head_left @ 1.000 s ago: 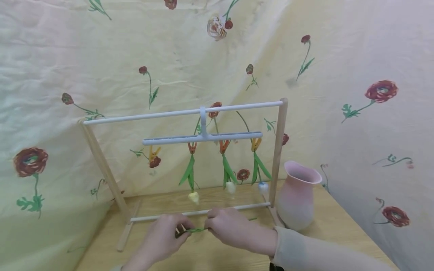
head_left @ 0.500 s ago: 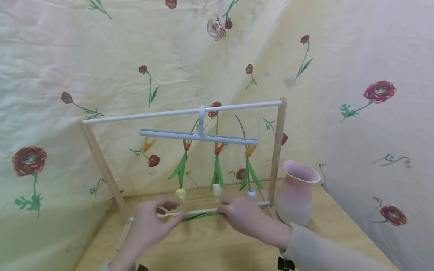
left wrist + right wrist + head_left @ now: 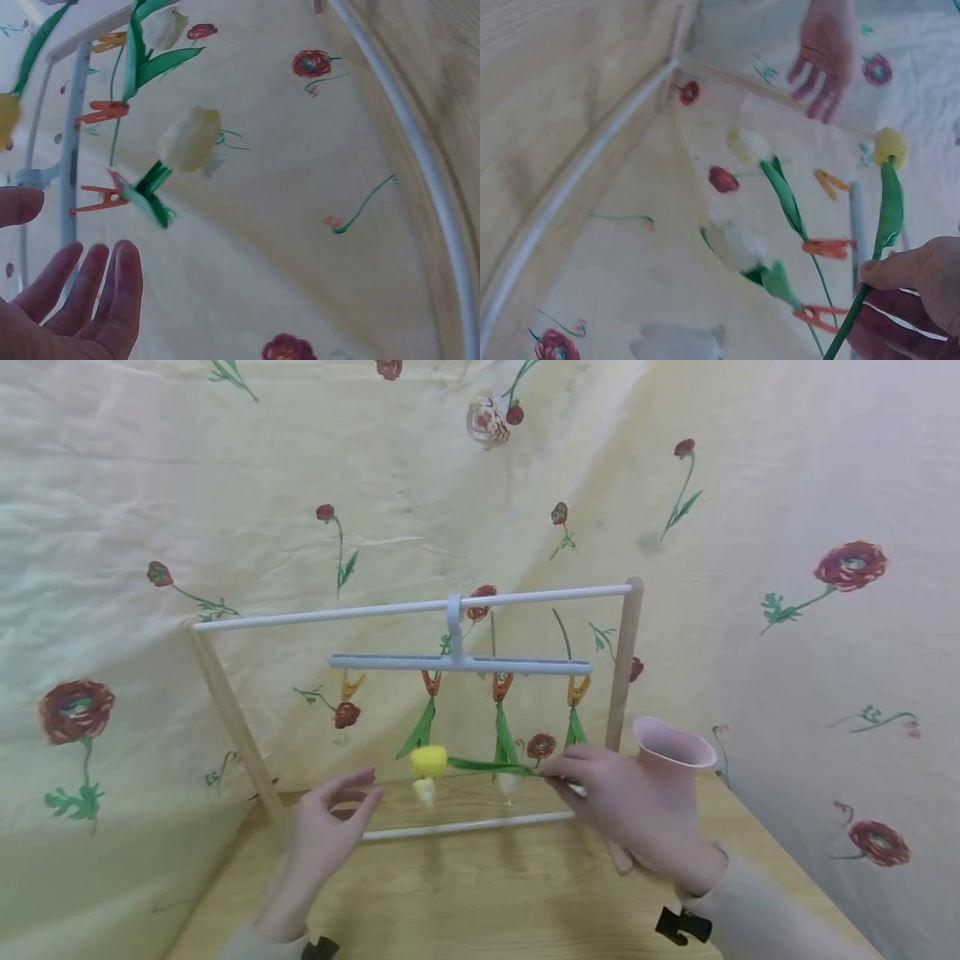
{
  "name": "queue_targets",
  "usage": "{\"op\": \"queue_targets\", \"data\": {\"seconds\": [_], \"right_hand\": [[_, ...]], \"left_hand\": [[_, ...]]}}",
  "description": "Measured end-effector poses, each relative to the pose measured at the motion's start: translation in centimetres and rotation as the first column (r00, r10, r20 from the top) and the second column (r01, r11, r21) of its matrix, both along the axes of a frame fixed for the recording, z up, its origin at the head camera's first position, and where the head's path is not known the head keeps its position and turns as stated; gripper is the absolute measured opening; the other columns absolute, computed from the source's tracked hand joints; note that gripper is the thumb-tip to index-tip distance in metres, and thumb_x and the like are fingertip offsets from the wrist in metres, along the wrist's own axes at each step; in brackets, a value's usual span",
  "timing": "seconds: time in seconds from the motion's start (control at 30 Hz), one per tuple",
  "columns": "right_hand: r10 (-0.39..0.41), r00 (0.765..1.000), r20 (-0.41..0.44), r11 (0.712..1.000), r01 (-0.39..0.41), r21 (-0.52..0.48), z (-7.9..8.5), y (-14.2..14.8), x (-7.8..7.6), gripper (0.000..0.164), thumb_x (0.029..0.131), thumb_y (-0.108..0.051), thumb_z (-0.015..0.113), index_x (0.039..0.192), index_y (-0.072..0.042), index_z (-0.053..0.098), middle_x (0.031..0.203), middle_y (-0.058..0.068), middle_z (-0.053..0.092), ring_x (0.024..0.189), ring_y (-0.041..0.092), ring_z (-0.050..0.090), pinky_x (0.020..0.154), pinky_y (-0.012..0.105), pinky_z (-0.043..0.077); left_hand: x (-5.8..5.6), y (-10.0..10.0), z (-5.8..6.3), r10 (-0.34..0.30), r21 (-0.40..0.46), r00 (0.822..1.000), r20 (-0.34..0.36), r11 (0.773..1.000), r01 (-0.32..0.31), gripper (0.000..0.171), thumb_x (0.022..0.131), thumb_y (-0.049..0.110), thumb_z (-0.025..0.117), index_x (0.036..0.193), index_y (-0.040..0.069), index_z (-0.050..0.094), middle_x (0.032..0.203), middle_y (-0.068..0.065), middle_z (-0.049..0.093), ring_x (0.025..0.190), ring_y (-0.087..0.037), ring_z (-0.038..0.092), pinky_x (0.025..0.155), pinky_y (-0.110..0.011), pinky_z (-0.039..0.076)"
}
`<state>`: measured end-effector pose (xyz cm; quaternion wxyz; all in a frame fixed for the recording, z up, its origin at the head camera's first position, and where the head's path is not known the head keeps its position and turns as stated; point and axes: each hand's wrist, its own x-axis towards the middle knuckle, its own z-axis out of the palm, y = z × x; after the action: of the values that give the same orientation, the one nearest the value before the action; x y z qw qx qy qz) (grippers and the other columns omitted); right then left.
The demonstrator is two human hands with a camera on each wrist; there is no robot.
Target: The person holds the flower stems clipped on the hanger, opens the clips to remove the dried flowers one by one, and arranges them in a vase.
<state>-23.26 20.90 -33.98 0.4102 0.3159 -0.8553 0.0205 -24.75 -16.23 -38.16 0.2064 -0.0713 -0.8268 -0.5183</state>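
My right hand (image 3: 618,797) pinches the green stem of a yellow artificial tulip (image 3: 429,761), held sideways with its bloom pointing left. In the right wrist view, the thumb and fingers grip the stem below the leaf (image 3: 890,206). My left hand (image 3: 330,827) is left of the bloom, fingers loosely bent and holding nothing. Behind the held flower, a pale yellow tulip (image 3: 425,792) and a white tulip (image 3: 507,787) hang upside down from red clips on a light blue hanger (image 3: 525,667). Another hangs farther right, its bloom hidden by my right hand. A yellow clip (image 3: 351,687) at the hanger's left end holds nothing.
The hanger hooks over the white top bar (image 3: 322,616) of a wooden-legged rack, whose lower bar (image 3: 465,827) crosses just above the wooden table (image 3: 465,902). A pink and white vase (image 3: 675,752) stands right of the rack, partly behind my right hand. Flower-printed cloth surrounds the table.
Both hands were low at the yellow tulip; my left hand has let go and drawn left. My right hand has lifted the flower up and rightward. The hanger has swung slightly.
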Motion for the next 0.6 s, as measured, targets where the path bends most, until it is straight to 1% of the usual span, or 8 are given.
{"op": "queue_targets", "data": {"seconds": [0.07,0.1,0.2,0.27,0.4,0.47,0.53,0.6], "right_hand": [[0.003,1.000,-0.018,0.998,-0.004,-0.065,0.8,0.9,-0.1,0.016,0.086,-0.003,0.082,0.101,-0.009,0.083,0.089,-0.001,0.079,0.076,0.007,0.071,0.069,0.015,0.057],[0.139,0.990,-0.007,0.970,-0.137,-0.199,1.2,1.2,-0.5,0.022,0.077,-0.003,0.090,0.096,-0.013,0.084,0.085,-0.003,0.079,0.069,0.006,0.069,0.061,0.014,0.054],[0.189,0.979,-0.074,0.924,-0.203,-0.324,2.4,2.5,-1.1,0.026,0.075,0.007,0.088,0.096,-0.008,0.083,0.086,0.002,0.080,0.066,0.009,0.071,0.061,0.012,0.056],[0.220,0.970,-0.106,0.875,-0.244,-0.418,3.2,3.4,-1.3,0.025,0.076,0.013,0.085,0.096,-0.002,0.082,0.087,0.008,0.081,0.072,0.005,0.072,0.067,0.009,0.057],[0.194,0.960,-0.204,0.765,-0.278,-0.580,4.7,5.5,-2.0,0.021,0.078,0.015,0.081,0.095,0.003,0.082,0.088,0.019,0.080,0.083,-0.012,0.069,0.074,0.004,0.056],[0.158,0.958,-0.240,0.696,-0.281,-0.660,5.3,6.5,-2.3,0.018,0.079,0.015,0.081,0.094,0.006,0.081,0.090,0.019,0.081,0.085,-0.017,0.067,0.075,0.004,0.055],[0.119,0.957,-0.265,0.622,-0.280,-0.731,5.8,7.4,-2.5,0.017,0.080,0.014,0.080,0.096,0.009,0.081,0.092,0.009,0.083,0.083,-0.015,0.069,0.075,0.004,0.055],[0.068,0.965,-0.253,0.542,-0.248,-0.803,6.1,8.2,-2.7,0.016,0.083,0.011,0.080,0.099,0.010,0.080,0.093,-0.007,0.083,0.081,-0.014,0.070,0.075,0.003,0.055]], "left_hand": [[-0.7,0.2,-0.5,0.004,0.024,1.000,-0.003,1.000,-0.004,0.034,0.096,0.017,0.080,0.130,0.013,0.075,0.128,-0.008,0.078,0.101,-0.011,0.075,0.083,-0.018,0.062],[-0.9,0.3,-0.7,0.005,0.030,1.000,-0.004,1.000,-0.005,0.037,0.096,0.018,0.080,0.132,0.013,0.074,0.130,-0.008,0.077,0.104,-0.014,0.075,0.084,-0.018,0.062],[-1.7,0.6,-1.3,0.013,0.044,1.000,-0.013,0.999,-0.012,0.041,0.096,0.019,0.081,0.135,0.013,0.072,0.134,-0.008,0.075,0.109,-0.023,0.076,0.085,-0.020,0.063],[-2.2,0.8,-1.6,0.011,0.055,1.000,-0.019,0.998,-0.010,0.042,0.096,0.018,0.081,0.136,0.012,0.071,0.136,-0.009,0.074,0.111,-0.027,0.075,0.086,-0.022,0.064],[-3.2,1.4,-1.7,0.027,0.069,0.999,-0.022,0.997,-0.025,0.040,0.096,0.018,0.080,0.135,0.012,0.071,0.136,-0.008,0.074,0.114,-0.028,0.075,0.090,-0.028,0.065],[-3.7,1.6,-1.7,0.035,0.084,0.999,-0.031,0.996,-0.033,0.040,0.095,0.018,0.081,0.133,0.011,0.072,0.135,-0.009,0.075,0.115,-0.030,0.074,0.091,-0.030,0.065],[-4.3,1.8,-1.8,0.047,0.100,0.998,-0.043,0.994,-0.043,0.039,0.094,0.017,0.081,0.132,0.009,0.073,0.134,-0.010,0.075,0.116,-0.032,0.074,0.092,-0.033,0.065],[-4.7,2.0,-1.8,0.047,0.115,0.997,-0.060,0.993,-0.040,0.040,0.094,0.017,0.082,0.131,0.007,0.073,0.134,-0.011,0.075,0.117,-0.034,0.074,0.092,-0.035,0.065]]}}
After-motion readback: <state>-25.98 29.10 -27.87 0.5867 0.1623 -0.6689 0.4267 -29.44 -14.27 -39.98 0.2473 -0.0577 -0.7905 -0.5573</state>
